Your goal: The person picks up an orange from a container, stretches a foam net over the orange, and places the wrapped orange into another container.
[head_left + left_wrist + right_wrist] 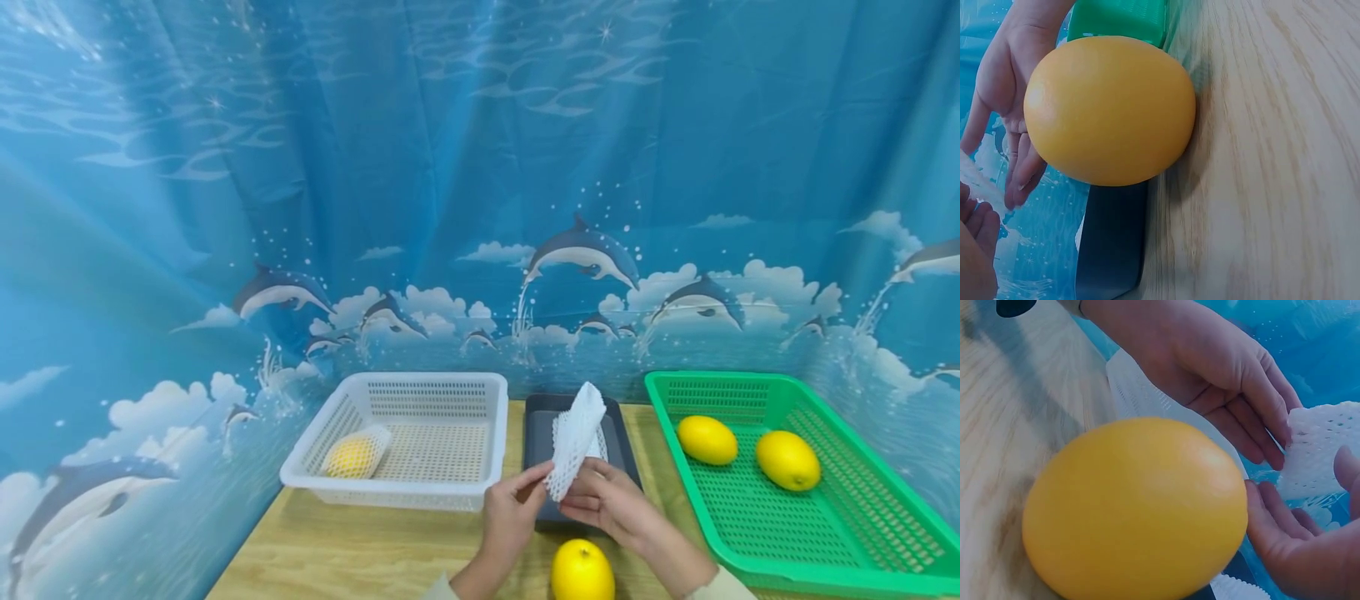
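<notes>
In the head view, my left hand [508,512] pinches the lower end of a white foam fruit net [576,437] between thumb and fingertips. The net stands up, tilted to the right, above a dark grey tray [542,421]. My right hand [611,504] is at the net's right side, its fingers extended and its thumb apart from them; whether it touches the net is hard to tell. More white netting [1241,589] lies on the tray. A yellow, melon-like fruit [582,571] rests on the table in front of the tray, large in both wrist views.
At the left, a white basket [491,429] contains one yellow fruit [351,459] inside a foam net. On the right, a green basket [795,521] holds two bare yellow fruits [707,440]. The wooden table [337,537] meets a blue dolphin-print curtain [450,167] behind.
</notes>
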Action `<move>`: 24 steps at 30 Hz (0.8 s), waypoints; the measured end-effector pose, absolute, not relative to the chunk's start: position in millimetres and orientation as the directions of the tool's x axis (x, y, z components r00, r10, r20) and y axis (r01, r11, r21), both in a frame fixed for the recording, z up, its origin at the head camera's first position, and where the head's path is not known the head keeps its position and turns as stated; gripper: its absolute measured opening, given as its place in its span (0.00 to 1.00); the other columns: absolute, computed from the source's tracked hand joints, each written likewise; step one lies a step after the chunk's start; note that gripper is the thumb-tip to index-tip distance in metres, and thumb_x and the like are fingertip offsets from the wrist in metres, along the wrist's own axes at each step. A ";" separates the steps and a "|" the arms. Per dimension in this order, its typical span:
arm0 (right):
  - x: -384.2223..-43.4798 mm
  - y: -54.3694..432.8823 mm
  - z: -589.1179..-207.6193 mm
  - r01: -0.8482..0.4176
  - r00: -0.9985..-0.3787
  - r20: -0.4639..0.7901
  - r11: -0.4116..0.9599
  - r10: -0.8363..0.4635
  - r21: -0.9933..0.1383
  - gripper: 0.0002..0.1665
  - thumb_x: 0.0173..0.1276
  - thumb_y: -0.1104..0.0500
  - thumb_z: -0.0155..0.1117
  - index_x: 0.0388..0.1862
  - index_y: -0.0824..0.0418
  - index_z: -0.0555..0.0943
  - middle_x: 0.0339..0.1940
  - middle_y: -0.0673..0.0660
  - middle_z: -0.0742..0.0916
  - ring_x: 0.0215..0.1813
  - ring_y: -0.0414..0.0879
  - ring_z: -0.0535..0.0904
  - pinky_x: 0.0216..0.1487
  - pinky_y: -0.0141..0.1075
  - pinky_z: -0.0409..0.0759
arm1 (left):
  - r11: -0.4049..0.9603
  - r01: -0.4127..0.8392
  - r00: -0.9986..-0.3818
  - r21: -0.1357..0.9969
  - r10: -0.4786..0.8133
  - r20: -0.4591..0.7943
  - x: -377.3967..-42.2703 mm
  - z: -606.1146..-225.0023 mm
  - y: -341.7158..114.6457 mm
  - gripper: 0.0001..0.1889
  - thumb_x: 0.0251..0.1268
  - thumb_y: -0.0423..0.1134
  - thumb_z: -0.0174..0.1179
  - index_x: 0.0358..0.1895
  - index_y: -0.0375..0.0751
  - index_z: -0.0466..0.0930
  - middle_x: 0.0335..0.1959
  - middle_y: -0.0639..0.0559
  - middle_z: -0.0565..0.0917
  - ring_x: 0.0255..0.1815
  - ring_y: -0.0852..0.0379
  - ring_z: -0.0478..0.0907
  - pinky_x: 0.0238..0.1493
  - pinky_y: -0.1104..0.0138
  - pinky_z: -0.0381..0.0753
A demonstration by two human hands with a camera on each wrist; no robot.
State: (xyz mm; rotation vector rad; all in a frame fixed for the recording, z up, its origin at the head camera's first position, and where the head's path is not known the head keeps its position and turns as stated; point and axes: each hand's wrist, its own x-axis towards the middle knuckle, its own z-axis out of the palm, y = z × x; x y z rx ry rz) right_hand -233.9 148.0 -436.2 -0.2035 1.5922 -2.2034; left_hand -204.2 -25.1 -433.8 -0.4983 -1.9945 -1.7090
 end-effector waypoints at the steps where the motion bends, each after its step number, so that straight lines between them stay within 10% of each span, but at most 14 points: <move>1: -233.7 147.4 -435.8 0.253 -0.900 -0.126 -0.265 -0.418 -0.931 0.42 0.77 0.52 0.52 0.72 0.76 0.44 0.45 0.58 0.86 0.49 0.47 0.83 0.57 0.45 0.80 | 0.164 0.551 -0.828 0.818 -0.021 0.561 -203.5 -432.9 -25.0 0.10 0.56 0.19 0.63 0.42 0.24 0.84 0.39 0.35 0.86 0.39 0.45 0.86 0.40 0.68 0.85; 24: -234.0 148.7 -439.7 0.176 -0.967 -0.096 -0.347 -0.236 -0.921 0.15 0.69 0.71 0.57 0.54 0.66 0.70 0.37 0.54 0.85 0.37 0.43 0.84 0.43 0.34 0.85 | 0.047 0.326 -0.932 0.944 0.180 0.313 -224.9 -463.8 -34.2 0.10 0.66 0.27 0.55 0.47 0.33 0.81 0.38 0.39 0.86 0.37 0.56 0.84 0.41 0.65 0.86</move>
